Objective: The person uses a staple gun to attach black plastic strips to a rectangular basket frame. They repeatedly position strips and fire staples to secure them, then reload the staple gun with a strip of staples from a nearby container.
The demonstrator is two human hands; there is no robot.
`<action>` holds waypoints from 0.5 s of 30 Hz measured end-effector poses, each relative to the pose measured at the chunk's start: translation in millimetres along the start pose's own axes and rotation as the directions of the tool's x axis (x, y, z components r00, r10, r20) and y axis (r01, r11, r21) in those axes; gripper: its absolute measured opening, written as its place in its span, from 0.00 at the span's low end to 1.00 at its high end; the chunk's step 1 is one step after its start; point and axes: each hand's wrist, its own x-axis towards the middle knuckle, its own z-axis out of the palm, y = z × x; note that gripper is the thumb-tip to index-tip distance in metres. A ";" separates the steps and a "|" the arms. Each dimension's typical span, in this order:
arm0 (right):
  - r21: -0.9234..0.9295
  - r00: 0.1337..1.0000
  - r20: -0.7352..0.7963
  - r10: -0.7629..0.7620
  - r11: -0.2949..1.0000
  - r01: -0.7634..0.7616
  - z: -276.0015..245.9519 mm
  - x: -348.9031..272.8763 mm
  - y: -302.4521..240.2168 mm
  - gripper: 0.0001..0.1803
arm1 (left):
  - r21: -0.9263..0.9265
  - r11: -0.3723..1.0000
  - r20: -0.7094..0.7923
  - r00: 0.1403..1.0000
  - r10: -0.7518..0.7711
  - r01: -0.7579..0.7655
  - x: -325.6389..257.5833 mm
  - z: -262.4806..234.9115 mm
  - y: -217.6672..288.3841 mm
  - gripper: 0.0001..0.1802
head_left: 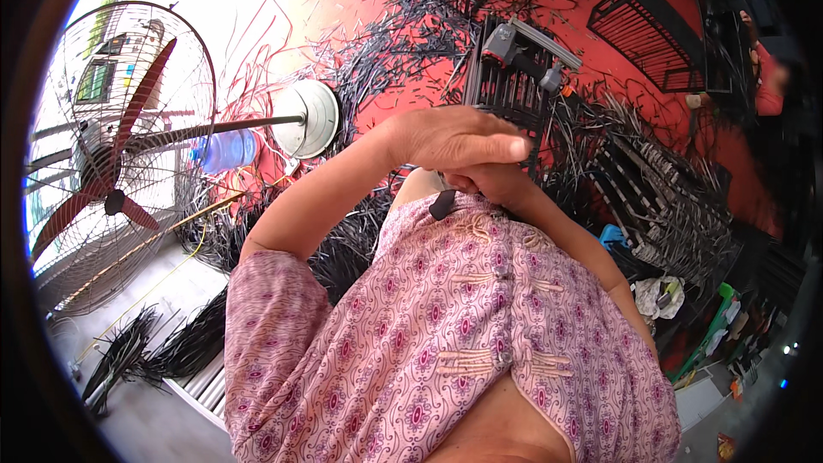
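Observation:
My left hand [459,139] reaches across in front of my body with its fingers stretched out and the thumb along the near side. Beneath it lies my right hand [482,180], partly covered; the fingers that show are curled, and what they hold, if anything, is hidden. A small flat black piece [442,205] rests against my patterned shirt beside the right hand. Just beyond my hands stands a black slatted frame [490,90]. On top of it lies a grey and black power stapler or nail gun [525,56].
A large caged fan [111,154] with a round base [309,120] stands at the left, near a blue water jug [227,153]. Black strips [386,43] litter the red floor. A strip-wrapped bundle [660,206] lies at the right. Another person [769,77] is at the far right, near a black frame [647,34].

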 end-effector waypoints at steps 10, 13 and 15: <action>-0.104 0.998 -0.062 -0.007 0.995 0.001 -4.0 -11.4 -1.7 0.11 | -0.083 0.969 -0.485 0.859 0.166 -0.234 -1.7 15.7 -19.4 0.52; 0.164 0.975 -0.120 -0.189 0.964 0.208 -10.1 -20.2 -33.4 0.10 | -0.548 0.745 -0.470 0.877 0.102 -0.380 14.7 34.0 -45.3 0.66; 0.303 0.910 -0.055 -0.411 0.862 0.407 -17.3 -20.4 -77.3 0.12 | -0.609 0.633 -0.399 0.874 0.276 -0.478 20.7 58.7 -44.6 0.66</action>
